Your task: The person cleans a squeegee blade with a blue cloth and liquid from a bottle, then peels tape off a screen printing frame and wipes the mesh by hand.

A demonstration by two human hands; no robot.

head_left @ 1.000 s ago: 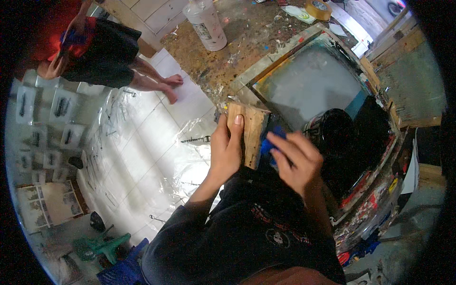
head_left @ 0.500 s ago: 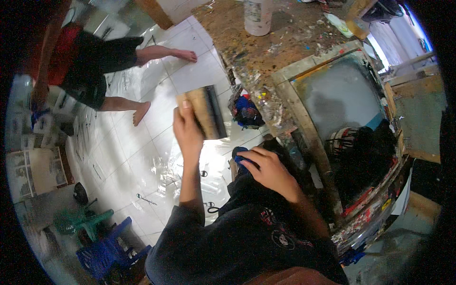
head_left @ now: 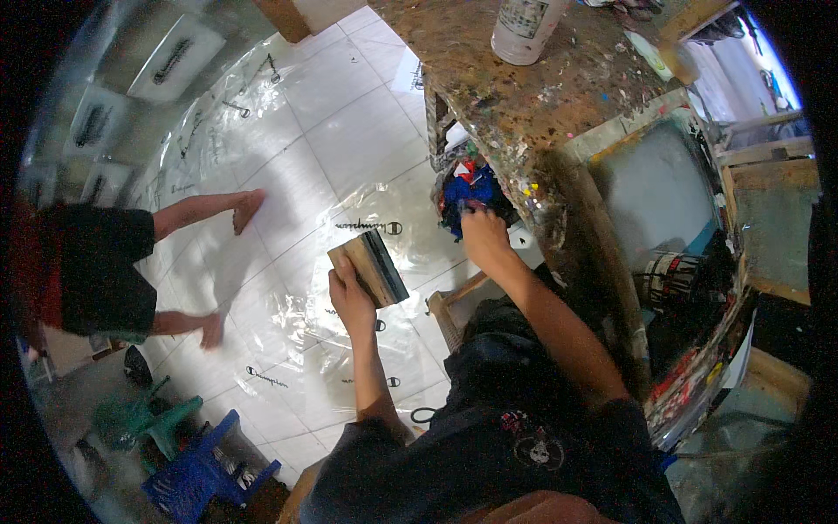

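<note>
My left hand [head_left: 353,301] grips a squeegee [head_left: 374,269] with a wooden handle and a dark blade, held above the floor. Its thumb lies over the wood. Beside the table's edge, my right hand [head_left: 487,236] reaches down into a bundle of stained rags [head_left: 476,186], mostly blue with some red and white. The fingers there curl into blue cloth and their tips are hidden.
The paint-stained table [head_left: 541,113] carries a pale plastic bottle [head_left: 522,33]. A framed screen [head_left: 655,188] lies at right, with a dark-streaked container [head_left: 670,275] by it. Printed clear plastic [head_left: 288,349] covers floor tiles. A barefoot person [head_left: 105,262] stands left, near a blue chair [head_left: 205,463].
My right hand has moved forward from near my body, where it held blue cloth, to the rag bundle. The squeegee has lowered and tilted. The other person has moved toward the left and nearer.
</note>
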